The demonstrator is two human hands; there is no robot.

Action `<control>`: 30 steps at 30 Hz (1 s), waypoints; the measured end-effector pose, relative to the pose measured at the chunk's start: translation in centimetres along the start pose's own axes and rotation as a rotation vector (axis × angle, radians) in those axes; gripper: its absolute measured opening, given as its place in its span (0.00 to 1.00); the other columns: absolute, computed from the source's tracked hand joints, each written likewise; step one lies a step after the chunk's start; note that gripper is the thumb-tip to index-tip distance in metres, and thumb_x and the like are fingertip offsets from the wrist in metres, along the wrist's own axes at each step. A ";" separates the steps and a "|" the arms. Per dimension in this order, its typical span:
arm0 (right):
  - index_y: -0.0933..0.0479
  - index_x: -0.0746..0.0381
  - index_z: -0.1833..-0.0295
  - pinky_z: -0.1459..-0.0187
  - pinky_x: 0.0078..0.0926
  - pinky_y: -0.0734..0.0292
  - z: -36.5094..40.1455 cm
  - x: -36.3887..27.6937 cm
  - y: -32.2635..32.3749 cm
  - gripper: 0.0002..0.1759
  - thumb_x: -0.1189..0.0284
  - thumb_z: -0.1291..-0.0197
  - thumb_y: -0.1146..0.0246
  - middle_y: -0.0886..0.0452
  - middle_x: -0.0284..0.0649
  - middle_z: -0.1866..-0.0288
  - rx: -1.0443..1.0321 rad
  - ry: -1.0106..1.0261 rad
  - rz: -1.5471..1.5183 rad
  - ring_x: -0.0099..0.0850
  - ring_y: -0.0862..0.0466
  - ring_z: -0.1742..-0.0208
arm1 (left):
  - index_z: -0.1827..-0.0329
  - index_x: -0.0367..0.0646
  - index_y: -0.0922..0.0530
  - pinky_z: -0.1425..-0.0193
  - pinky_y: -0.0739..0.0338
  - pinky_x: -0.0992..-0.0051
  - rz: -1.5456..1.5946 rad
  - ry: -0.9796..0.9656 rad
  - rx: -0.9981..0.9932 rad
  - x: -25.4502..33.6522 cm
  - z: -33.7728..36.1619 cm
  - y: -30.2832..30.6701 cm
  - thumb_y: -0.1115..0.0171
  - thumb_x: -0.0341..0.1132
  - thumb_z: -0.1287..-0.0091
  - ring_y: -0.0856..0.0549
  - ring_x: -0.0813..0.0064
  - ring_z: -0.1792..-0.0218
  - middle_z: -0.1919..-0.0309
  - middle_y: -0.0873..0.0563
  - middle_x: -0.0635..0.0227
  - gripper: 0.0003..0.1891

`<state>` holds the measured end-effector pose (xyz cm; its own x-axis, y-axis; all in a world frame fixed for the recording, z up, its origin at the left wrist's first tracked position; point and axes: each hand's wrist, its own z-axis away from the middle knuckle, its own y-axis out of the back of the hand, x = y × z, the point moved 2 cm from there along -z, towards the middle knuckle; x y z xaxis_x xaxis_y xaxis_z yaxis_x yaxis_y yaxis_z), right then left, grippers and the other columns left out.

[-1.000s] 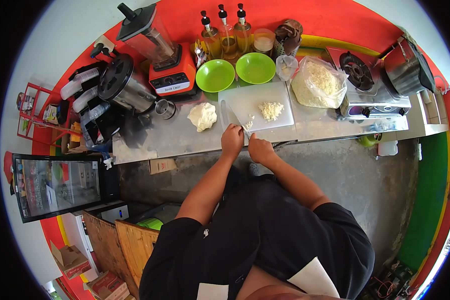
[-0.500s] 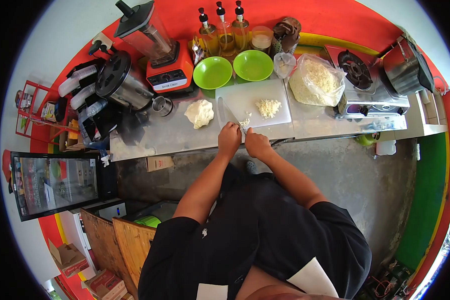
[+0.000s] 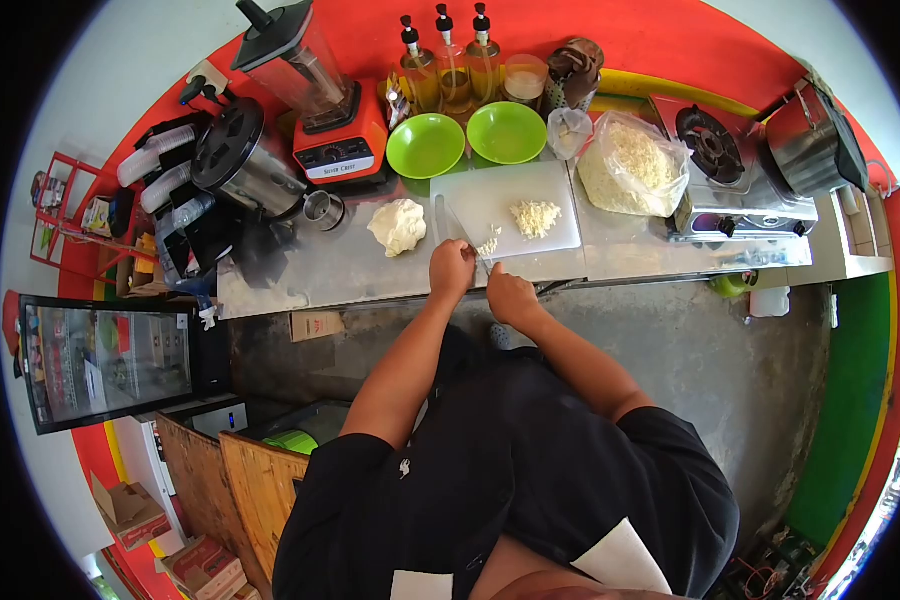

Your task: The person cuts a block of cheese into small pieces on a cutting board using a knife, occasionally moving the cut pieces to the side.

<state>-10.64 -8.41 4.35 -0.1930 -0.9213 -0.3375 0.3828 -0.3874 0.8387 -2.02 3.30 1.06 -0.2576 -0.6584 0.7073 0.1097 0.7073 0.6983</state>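
On the white cutting board (image 3: 510, 185) lies a pile of chopped pale food (image 3: 536, 219), with a smaller heap of pale bits (image 3: 488, 243) near its front edge. My right hand (image 3: 511, 296) is closed around the handle of a knife (image 3: 460, 225), whose blade points away and to the left across the board. Close to the blade's left side, my left hand (image 3: 452, 268) is curled shut at the board's front left corner. Whatever its fingers hold is hidden. A pale, uneven lump (image 3: 398, 227) rests on the steel counter left of the board.
Two green bowls (image 3: 426, 146) stand behind the board, with pump bottles (image 3: 454, 75) farther back. To the right are a bag of pale shreds (image 3: 632, 165) and a gas stove (image 3: 738, 205). A red blender (image 3: 338, 145) and a metal cup (image 3: 324, 211) are on the left.
My left hand has shifted slightly left and toward the board. My right hand has moved slightly down and left, still holding the knife. The view has shifted slightly.
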 end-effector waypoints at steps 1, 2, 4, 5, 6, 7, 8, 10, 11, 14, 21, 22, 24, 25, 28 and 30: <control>0.33 0.72 0.45 0.49 0.46 0.16 -0.2 0.3 -0.2 0.18 0.76 0.37 0.41 0.13 0.61 0.57 0.014 -0.017 -0.016 0.54 0.11 0.51 | 0.68 0.37 0.14 0.56 0.21 0.57 0.000 -0.003 -0.007 0.0 0.1 -0.1 0.33 0.29 0.42 0.14 0.49 0.62 0.69 0.14 0.51 0.04; 0.33 0.72 0.45 0.49 0.46 0.16 -0.5 0.5 -0.4 0.18 0.76 0.37 0.41 0.13 0.61 0.57 0.015 -0.023 -0.018 0.54 0.11 0.51 | 0.68 0.37 0.14 0.57 0.21 0.57 0.005 -0.014 0.004 0.0 0.2 0.0 0.33 0.29 0.42 0.14 0.49 0.63 0.70 0.15 0.51 0.04; 0.34 0.73 0.45 0.49 0.46 0.16 -0.8 0.1 0.4 0.18 0.76 0.37 0.40 0.13 0.61 0.57 0.011 -0.009 -0.018 0.54 0.11 0.51 | 0.69 0.37 0.14 0.57 0.21 0.56 0.012 -0.026 0.017 0.3 0.5 0.1 0.34 0.29 0.41 0.15 0.49 0.64 0.71 0.15 0.52 0.05; 0.34 0.73 0.45 0.49 0.46 0.16 -0.5 0.1 0.7 0.18 0.76 0.37 0.40 0.13 0.61 0.57 0.012 -0.010 -0.019 0.54 0.11 0.51 | 0.69 0.37 0.14 0.55 0.21 0.56 -0.044 -0.077 -0.001 0.4 0.8 0.2 0.35 0.29 0.40 0.15 0.49 0.63 0.69 0.15 0.52 0.05; 0.34 0.73 0.44 0.48 0.46 0.16 -0.2 -0.1 1.0 0.19 0.76 0.37 0.40 0.13 0.61 0.57 0.001 -0.014 -0.012 0.53 0.11 0.51 | 0.70 0.37 0.14 0.54 0.21 0.56 -0.102 -0.127 -0.016 0.3 0.8 0.2 0.37 0.29 0.39 0.16 0.49 0.61 0.68 0.14 0.52 0.06; 0.34 0.73 0.44 0.48 0.46 0.16 -0.1 -0.3 1.2 0.19 0.76 0.37 0.40 0.13 0.61 0.57 -0.010 -0.017 -0.008 0.53 0.11 0.51 | 0.70 0.37 0.14 0.54 0.21 0.56 -0.108 -0.129 -0.015 0.2 0.7 0.3 0.37 0.29 0.39 0.16 0.49 0.61 0.68 0.14 0.52 0.06; 0.34 0.73 0.44 0.48 0.46 0.16 0.0 -0.4 0.9 0.19 0.76 0.37 0.40 0.13 0.61 0.57 -0.009 -0.014 -0.015 0.53 0.11 0.51 | 0.69 0.38 0.14 0.55 0.21 0.55 -0.123 -0.200 0.020 0.3 0.7 0.3 0.36 0.30 0.40 0.16 0.48 0.64 0.70 0.15 0.53 0.05; 0.34 0.73 0.43 0.47 0.45 0.17 0.1 -0.1 -0.2 0.19 0.76 0.37 0.41 0.13 0.60 0.55 -0.015 -0.033 -0.023 0.53 0.11 0.50 | 0.69 0.39 0.13 0.57 0.22 0.55 -0.137 -0.269 0.047 0.2 1.0 0.3 0.34 0.31 0.41 0.17 0.48 0.67 0.72 0.16 0.53 0.05; 0.34 0.73 0.43 0.47 0.45 0.17 -0.1 0.0 -0.5 0.19 0.76 0.37 0.41 0.13 0.60 0.55 -0.018 -0.035 -0.022 0.53 0.11 0.50 | 0.69 0.39 0.13 0.57 0.22 0.54 -0.145 -0.269 0.069 0.2 1.1 0.2 0.35 0.31 0.41 0.17 0.47 0.66 0.72 0.16 0.53 0.05; 0.32 0.72 0.45 0.51 0.42 0.14 -0.8 0.1 -0.2 0.16 0.72 0.32 0.45 0.11 0.56 0.59 0.037 0.013 0.040 0.48 0.09 0.53 | 0.69 0.39 0.14 0.57 0.21 0.55 -0.151 -0.227 0.056 0.2 0.8 0.0 0.35 0.30 0.42 0.16 0.48 0.66 0.71 0.15 0.53 0.05; 0.34 0.72 0.45 0.47 0.47 0.17 -0.6 -0.2 -0.1 0.18 0.76 0.37 0.41 0.13 0.61 0.57 -0.006 -0.004 -0.044 0.54 0.11 0.51 | 0.68 0.38 0.14 0.59 0.17 0.66 0.013 0.102 -0.083 0.4 -0.2 0.6 0.33 0.30 0.42 0.09 0.58 0.65 0.69 0.10 0.56 0.05; 0.33 0.72 0.44 0.47 0.47 0.17 -0.7 0.0 0.0 0.18 0.76 0.37 0.41 0.13 0.61 0.57 0.006 -0.005 -0.053 0.54 0.11 0.51 | 0.68 0.38 0.14 0.59 0.17 0.66 0.016 0.101 -0.082 0.5 -0.4 0.6 0.33 0.30 0.42 0.09 0.58 0.65 0.69 0.10 0.56 0.05; 0.34 0.72 0.45 0.48 0.47 0.17 -0.7 0.1 0.3 0.18 0.76 0.37 0.41 0.13 0.61 0.58 0.010 0.003 -0.023 0.54 0.11 0.52 | 0.67 0.38 0.14 0.57 0.17 0.64 0.082 0.178 -0.098 0.2 -0.7 0.6 0.33 0.29 0.42 0.10 0.55 0.63 0.69 0.10 0.56 0.04; 0.34 0.72 0.45 0.49 0.48 0.16 -0.7 -0.1 0.6 0.18 0.76 0.37 0.41 0.13 0.61 0.58 0.015 0.014 0.004 0.54 0.11 0.53 | 0.67 0.38 0.14 0.57 0.17 0.64 0.080 0.178 -0.092 0.1 -0.8 0.5 0.33 0.29 0.42 0.10 0.55 0.63 0.69 0.10 0.56 0.04; 0.34 0.71 0.46 0.50 0.46 0.15 -0.1 -0.1 0.2 0.18 0.76 0.38 0.40 0.13 0.61 0.58 0.037 0.019 0.026 0.52 0.10 0.54 | 0.64 0.39 0.14 0.57 0.17 0.63 0.052 0.198 -0.023 -0.1 -0.6 0.5 0.32 0.29 0.42 0.10 0.55 0.63 0.70 0.10 0.57 0.05; 0.34 0.71 0.46 0.50 0.46 0.15 -0.5 0.0 -0.8 0.18 0.76 0.38 0.40 0.13 0.60 0.59 0.046 0.018 -0.001 0.52 0.10 0.54 | 0.65 0.39 0.14 0.57 0.17 0.63 0.119 0.154 -0.056 0.0 -0.3 0.5 0.34 0.29 0.41 0.10 0.54 0.63 0.69 0.10 0.56 0.05</control>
<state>-10.53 -8.08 3.52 -0.1771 -0.9217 -0.3451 0.3409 -0.3864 0.8570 -1.72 3.59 1.45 -0.0898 -0.6054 0.7908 0.1847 0.7701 0.6106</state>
